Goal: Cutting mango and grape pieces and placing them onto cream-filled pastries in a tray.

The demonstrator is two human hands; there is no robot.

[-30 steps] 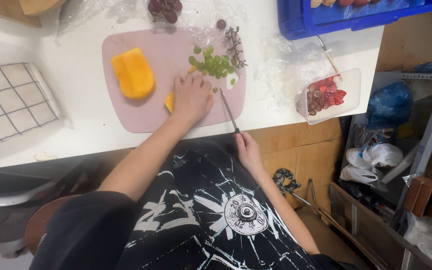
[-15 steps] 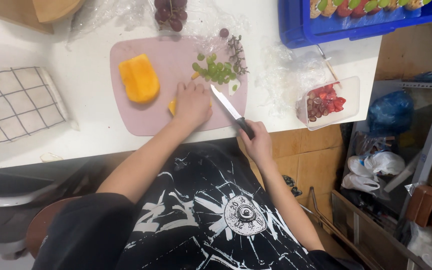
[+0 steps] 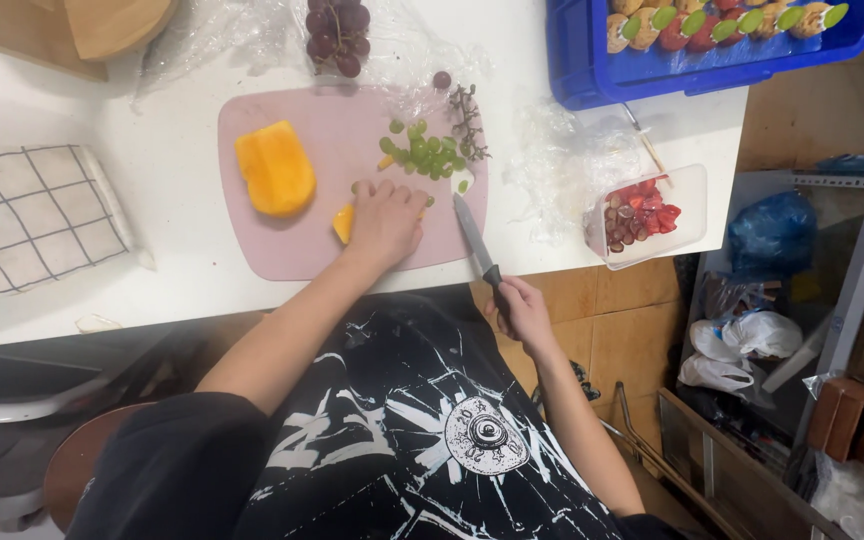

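Note:
A pink cutting board [image 3: 302,250] lies on the white table [image 3: 162,290]. On it sit a large peeled mango piece [image 3: 273,168] and several green grape pieces [image 3: 427,152]. My left hand [image 3: 387,220] presses down on a small mango piece [image 3: 343,224] near the board's front edge. My right hand [image 3: 522,310], just off the table's front edge, grips the black handle of a knife [image 3: 478,242]. Its blade lies over the board's right front corner, pointing away from me.
Dark grapes [image 3: 334,32] in plastic wrap lie behind the board. A blue crate [image 3: 577,70] of fruit skewers stands at the back right, a clear tub of cut fruit [image 3: 642,215] near the right edge. A checked cloth [image 3: 27,215] lies left. Crumpled plastic film [image 3: 572,165] lies between board and tub.
My right hand has brought the knife up from below the table edge so the blade rests over the board's right corner. My left hand stays on the small mango piece.

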